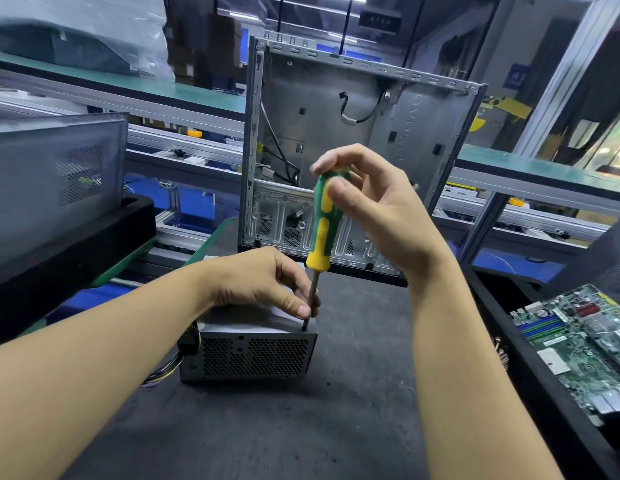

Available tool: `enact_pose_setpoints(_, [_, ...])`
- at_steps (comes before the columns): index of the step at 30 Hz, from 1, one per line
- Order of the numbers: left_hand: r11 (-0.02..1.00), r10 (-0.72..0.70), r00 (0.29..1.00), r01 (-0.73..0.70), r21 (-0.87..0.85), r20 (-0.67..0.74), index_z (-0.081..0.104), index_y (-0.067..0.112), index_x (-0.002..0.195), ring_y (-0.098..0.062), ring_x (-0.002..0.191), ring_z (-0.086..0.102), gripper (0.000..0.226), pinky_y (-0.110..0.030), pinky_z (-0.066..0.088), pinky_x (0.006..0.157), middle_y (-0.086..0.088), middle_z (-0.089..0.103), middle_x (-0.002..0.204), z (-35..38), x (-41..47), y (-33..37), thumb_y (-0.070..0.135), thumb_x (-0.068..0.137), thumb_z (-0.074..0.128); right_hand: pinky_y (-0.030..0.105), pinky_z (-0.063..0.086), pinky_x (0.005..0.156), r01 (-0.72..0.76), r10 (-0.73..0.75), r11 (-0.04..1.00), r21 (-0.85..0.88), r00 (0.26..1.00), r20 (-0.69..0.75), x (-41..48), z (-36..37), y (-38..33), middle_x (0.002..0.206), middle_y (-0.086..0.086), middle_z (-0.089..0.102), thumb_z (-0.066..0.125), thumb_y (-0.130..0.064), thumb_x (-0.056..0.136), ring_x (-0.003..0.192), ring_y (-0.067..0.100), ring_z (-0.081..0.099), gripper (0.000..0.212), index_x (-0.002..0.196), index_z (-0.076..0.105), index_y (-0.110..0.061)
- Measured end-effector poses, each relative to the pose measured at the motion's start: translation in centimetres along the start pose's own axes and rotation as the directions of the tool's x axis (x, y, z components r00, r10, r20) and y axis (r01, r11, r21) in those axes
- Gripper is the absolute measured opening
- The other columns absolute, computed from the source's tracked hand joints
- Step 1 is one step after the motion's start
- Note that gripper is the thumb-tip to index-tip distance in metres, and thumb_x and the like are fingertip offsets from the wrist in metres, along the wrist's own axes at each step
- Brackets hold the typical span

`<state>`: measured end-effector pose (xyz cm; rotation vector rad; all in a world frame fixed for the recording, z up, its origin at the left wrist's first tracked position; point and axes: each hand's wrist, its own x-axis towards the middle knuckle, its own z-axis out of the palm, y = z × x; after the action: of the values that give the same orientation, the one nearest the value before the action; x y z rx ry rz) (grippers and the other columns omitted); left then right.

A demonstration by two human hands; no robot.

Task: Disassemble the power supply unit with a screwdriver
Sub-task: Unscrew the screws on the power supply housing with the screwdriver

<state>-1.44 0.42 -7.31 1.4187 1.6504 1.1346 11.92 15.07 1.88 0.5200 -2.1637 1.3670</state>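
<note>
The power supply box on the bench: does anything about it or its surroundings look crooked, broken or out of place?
Nothing stands out as damaged. The power supply unit sits flat on the dark mat, its cables trailing out at the left. The screwdriver stands nearly upright at its top right corner, and the bare circuit board lies in a tray.

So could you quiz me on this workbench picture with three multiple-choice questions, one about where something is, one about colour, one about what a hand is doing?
1. Where is the circuit board?
A. On the right side
B. Inside the case
C. Under the power supply

2. What colours is the screwdriver handle?
A. Red and black
B. Green and yellow
C. Blue and white

3. What is the left hand doing?
A. Lifting the case
B. Hanging idle
C. Steadying the shaft

Answers: 1 A, the circuit board lies at the right edge. 2 B, the screwdriver shows both colours. 3 C, the left hand pinches the shaft atop the power supply; the right hand grips the handle.
</note>
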Motion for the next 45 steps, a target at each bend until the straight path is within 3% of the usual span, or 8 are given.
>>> enact_pose_setpoints(3, [1.000, 0.005, 1.000, -0.005, 0.008, -0.001, 0.077, 0.011, 0.081, -0.021, 0.110, 0.069, 0.021, -0.008, 0.048, 0.083, -0.014, 0.075, 0.106, 0.0, 0.0, -0.1, 0.021, 0.066, 0.087, 0.034, 0.052, 0.084, -0.005, 0.005, 1.000, -0.006, 1.000, 0.011, -0.1, 0.0, 0.1, 0.107, -0.006, 0.063, 0.069, -0.017, 0.091, 0.093, 0.015, 0.059, 0.020, 0.110, 0.064, -0.020])
enact_pose_setpoints(9, [1.000, 0.007, 1.000, -0.007, 0.007, 0.010, 0.076, 0.007, 0.095, -0.015, 0.108, 0.068, 0.024, -0.008, 0.046, 0.089, -0.011, 0.074, 0.106, -0.1, 0.0, -0.2, 0.016, 0.075, 0.087, 0.045, 0.052, 0.094, -0.072, 0.059, 0.986, 0.148, 0.994, 0.088, -0.4, -0.3, 0.0, 0.127, 0.018, 0.064, 0.039, 0.009, 0.091, 0.113, 0.037, 0.065, 0.041, 0.126, 0.053, -0.006])
enact_pose_setpoints(13, [1.000, 0.002, 0.998, -0.002, -0.008, 0.060, 0.082, 0.031, 0.094, -0.008, 0.115, 0.065, 0.022, -0.007, 0.043, 0.092, 0.006, 0.077, 0.108, -0.1, -0.1, 0.1, 0.032, 0.072, 0.085, 0.051, 0.052, 0.097, -0.052, 0.051, 0.998, 0.025, 0.998, 0.040, -0.3, -0.1, 0.0, 0.128, 0.009, 0.065, 0.051, -0.010, 0.094, 0.119, 0.030, 0.061, 0.024, 0.117, 0.059, -0.015])
enact_pose_setpoints(16, [1.000, 0.002, 0.999, -0.001, -0.020, 0.044, 0.083, 0.029, 0.089, -0.007, 0.110, 0.068, 0.017, -0.007, 0.046, 0.088, 0.002, 0.077, 0.109, -0.1, 0.1, 0.0, 0.023, 0.073, 0.085, 0.038, 0.053, 0.085, -0.034, 0.028, 0.992, -0.123, 0.998, -0.049, 0.0, 0.2, -0.1, 0.108, -0.003, 0.064, 0.064, -0.032, 0.092, 0.096, 0.019, 0.063, 0.020, 0.110, 0.065, -0.023])
enact_pose_setpoints(27, [0.996, -0.090, 0.995, 0.091, 0.024, -0.049, 0.070, -0.010, 0.087, 0.001, 0.092, 0.071, 0.022, -0.004, 0.048, 0.073, -0.001, 0.078, 0.097, 0.3, 0.0, 0.9, 0.000, 0.073, 0.084, 0.047, 0.056, 0.092, -0.069, 0.061, 0.992, -0.104, 0.995, -0.078, -0.5, 1.0, -2.5, 0.104, 0.016, 0.070, 0.046, 0.000, 0.090, 0.101, 0.034, 0.066, 0.027, 0.101, 0.067, -0.012])
enact_pose_setpoints(36, [0.999, -0.042, 0.996, 0.043, -0.015, 0.074, 0.082, 0.025, 0.099, -0.003, 0.113, 0.066, 0.023, -0.008, 0.045, 0.091, 0.007, 0.076, 0.110, 0.1, -0.4, 1.4, 0.022, 0.077, 0.081, 0.037, 0.054, 0.087, -0.113, 0.042, 0.932, -0.345, 0.977, -0.207, 0.3, 1.9, -2.1, 0.107, 0.007, 0.060, 0.064, -0.008, 0.094, 0.093, 0.019, 0.063, 0.009, 0.100, 0.066, -0.013])
enact_pose_setpoints(41, [0.999, -0.028, 0.997, 0.031, -0.032, 0.072, 0.082, 0.027, 0.075, -0.016, 0.113, 0.066, 0.010, -0.011, 0.049, 0.085, 0.004, 0.078, 0.095, 0.0, 0.0, 0.9, 0.021, 0.067, 0.083, 0.047, 0.054, 0.096, -0.192, 0.187, 0.981, -0.012, 0.967, -0.174, -0.1, 2.4, -2.9, 0.101, 0.017, 0.069, 0.037, 0.003, 0.088, 0.100, 0.032, 0.069, 0.029, 0.105, 0.060, -0.005])
enact_pose_setpoints(45, [0.999, -0.024, 0.999, 0.025, -0.023, 0.028, 0.078, 0.005, 0.082, -0.010, 0.101, 0.071, 0.027, -0.009, 0.050, 0.079, 0.002, 0.078, 0.092, -0.1, 0.3, 0.3, 0.020, 0.062, 0.086, 0.042, 0.053, 0.093, -0.209, 0.161, 0.919, -0.334, 0.973, -0.166, 0.4, 2.4, -3.1, 0.104, 0.009, 0.067, 0.053, -0.026, 0.093, 0.096, 0.020, 0.066, 0.014, 0.093, 0.065, -0.020])
